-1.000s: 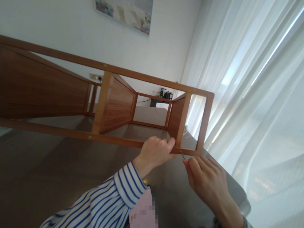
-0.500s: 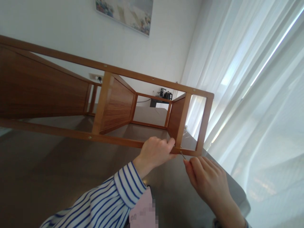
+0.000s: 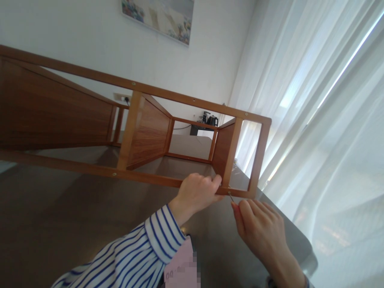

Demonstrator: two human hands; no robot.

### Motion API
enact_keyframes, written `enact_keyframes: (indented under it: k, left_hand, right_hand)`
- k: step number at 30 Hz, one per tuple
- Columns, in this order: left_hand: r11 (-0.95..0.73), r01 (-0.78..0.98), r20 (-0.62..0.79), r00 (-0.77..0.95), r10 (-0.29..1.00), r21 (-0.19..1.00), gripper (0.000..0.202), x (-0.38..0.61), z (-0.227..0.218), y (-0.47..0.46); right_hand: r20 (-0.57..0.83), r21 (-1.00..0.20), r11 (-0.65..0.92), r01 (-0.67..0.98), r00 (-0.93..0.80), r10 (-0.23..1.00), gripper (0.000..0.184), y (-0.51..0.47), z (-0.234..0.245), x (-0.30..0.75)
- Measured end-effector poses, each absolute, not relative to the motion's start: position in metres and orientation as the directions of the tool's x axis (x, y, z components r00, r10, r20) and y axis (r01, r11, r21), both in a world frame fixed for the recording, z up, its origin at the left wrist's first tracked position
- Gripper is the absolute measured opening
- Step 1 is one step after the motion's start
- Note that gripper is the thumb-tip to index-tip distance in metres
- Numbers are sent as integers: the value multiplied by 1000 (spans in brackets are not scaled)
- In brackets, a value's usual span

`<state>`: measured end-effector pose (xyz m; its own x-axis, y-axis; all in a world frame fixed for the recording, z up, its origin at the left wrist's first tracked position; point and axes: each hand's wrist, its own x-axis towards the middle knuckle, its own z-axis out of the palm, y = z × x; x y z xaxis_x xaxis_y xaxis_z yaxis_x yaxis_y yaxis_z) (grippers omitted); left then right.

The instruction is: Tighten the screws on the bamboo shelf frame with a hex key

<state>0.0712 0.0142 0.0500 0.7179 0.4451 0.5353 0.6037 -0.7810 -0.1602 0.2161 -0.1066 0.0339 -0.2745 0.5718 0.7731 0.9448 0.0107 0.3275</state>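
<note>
A wooden shelf frame (image 3: 156, 180) lies on its side on the grey table, with its open side facing me. My left hand (image 3: 198, 190) is wrapped round the lower rail near the right-hand upright, the thumb on the inner side. Just right of it, my right hand (image 3: 261, 220) is closed round a thin metal screwdriver or hex key (image 3: 231, 197); its grip end is hidden in the fist. The tip of the tool meets a screw hole in the rail below the upright. Several brass-coloured fasteners show along both rails.
The grey table (image 3: 90, 212) has a rounded corner at right. A phone-like pink screen (image 3: 181, 264) lies below my left sleeve. White curtains (image 3: 336, 160) hang close at right. Behind the frame are a black kettle (image 3: 213, 121), a wall socket (image 3: 120, 97) and a picture (image 3: 159, 18).
My right hand has turned slightly around the tool, its fingers shifting a little. The tip stays at the same hole. My left hand keeps its hold, and the frame stands the same.
</note>
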Motion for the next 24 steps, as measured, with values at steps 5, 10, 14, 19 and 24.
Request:
enact_keyframes:
  k: [5,10,14,19,24]
  left_hand:
    - [-782,604,512,725,460,-153,37,71,51,14]
    - [-783,600,514,728,453,-160,38,71,50,15]
    - [-782,605,509,725,465,-148,40,71,51,14]
    - [-784,606,509,721,470,-133,38,72,51,14]
    - [-780,612,493,723,484,-131,39,71,52,13]
  right_hand:
    - [801,290,-14,957,-235,551,36,-105,31,212]
    - [814,262,7,965,-225,535,37,-104,26,215]
    - [794,282,22,959,-246,556,36,-106,30,220]
    - [770,306,30,951,-266,580,33,-109,39,220]
    - [774,336,46,941,-303,556,35,-108,39,216]
